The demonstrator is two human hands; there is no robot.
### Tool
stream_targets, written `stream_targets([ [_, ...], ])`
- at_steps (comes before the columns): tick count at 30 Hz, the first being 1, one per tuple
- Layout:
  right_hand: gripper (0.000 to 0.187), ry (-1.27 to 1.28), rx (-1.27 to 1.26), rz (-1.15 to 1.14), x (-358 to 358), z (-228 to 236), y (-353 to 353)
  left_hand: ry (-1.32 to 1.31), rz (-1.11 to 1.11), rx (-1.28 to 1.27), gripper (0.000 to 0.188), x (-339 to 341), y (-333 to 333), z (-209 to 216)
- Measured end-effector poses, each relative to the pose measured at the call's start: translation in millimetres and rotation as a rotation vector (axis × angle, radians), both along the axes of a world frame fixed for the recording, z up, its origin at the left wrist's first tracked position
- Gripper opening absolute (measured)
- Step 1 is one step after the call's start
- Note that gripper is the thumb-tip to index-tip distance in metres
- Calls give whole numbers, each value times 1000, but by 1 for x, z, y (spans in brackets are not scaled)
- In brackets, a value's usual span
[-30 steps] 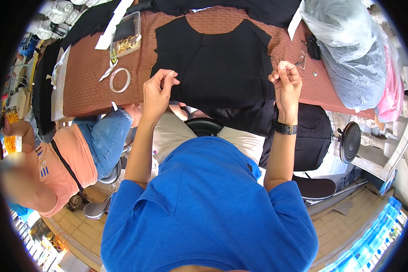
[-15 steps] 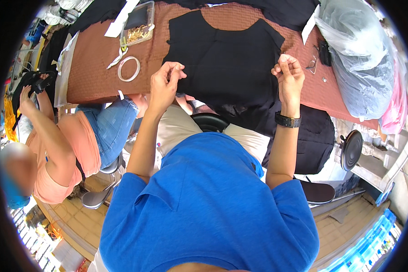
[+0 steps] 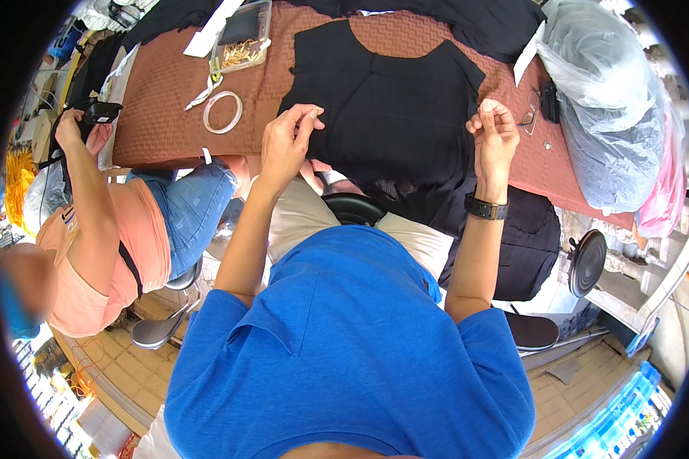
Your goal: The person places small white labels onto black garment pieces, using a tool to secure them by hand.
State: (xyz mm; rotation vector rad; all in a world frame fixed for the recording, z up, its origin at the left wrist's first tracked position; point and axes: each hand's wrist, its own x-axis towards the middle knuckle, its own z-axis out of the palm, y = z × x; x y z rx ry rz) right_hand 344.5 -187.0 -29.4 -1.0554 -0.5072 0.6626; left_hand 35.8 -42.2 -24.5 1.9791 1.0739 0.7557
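A black garment piece (image 3: 394,96) with a scooped neckline lies over the table in front of me, its lower part hanging off the near edge toward my lap. My left hand (image 3: 285,149) is above its left side, thumb and fingertips pinched together. At the right edge of the cloth, my right hand (image 3: 497,141) is raised, also with thumb and fingertips together and a black watch at the wrist. Whatever is between the fingertips of either hand is too small to make out.
On the brown-covered table (image 3: 161,99) are a clear box (image 3: 243,50) of brass-coloured pieces, small scissors (image 3: 204,93), a white ring (image 3: 223,112) and eyeglasses (image 3: 530,115). A large plastic-wrapped bundle (image 3: 612,115) stands right. Another person (image 3: 119,237) sits left, holding a black device (image 3: 99,112).
The view has shifted slightly. A slanting fold now shows on the black garment piece, and both my hands stay pinched. The person on the left has lifted the black device higher.
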Motion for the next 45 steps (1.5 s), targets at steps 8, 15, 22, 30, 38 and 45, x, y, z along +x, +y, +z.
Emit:
stream_targets([
  [8,22,-66,-146,-61,9,1,-8,22,-36,365,22,9,10,0],
  [15,8,-556,-206,-449,37,13,9,78,-108,454,30,35,39,-9],
  [22,5,-1237,-668,-488,92,-65,76,234,-202,543,44,85,51,-41],
  [30,18,-1489,-697,-398,128,-83,105,467,-193,613,53,89,48,-52],
  [38,5,-1328,-424,-543,111,-37,96,437,-194,579,52,89,49,-49],
  [45,8,-865,-110,-778,94,77,-21,359,-216,522,48,75,51,-46],
])
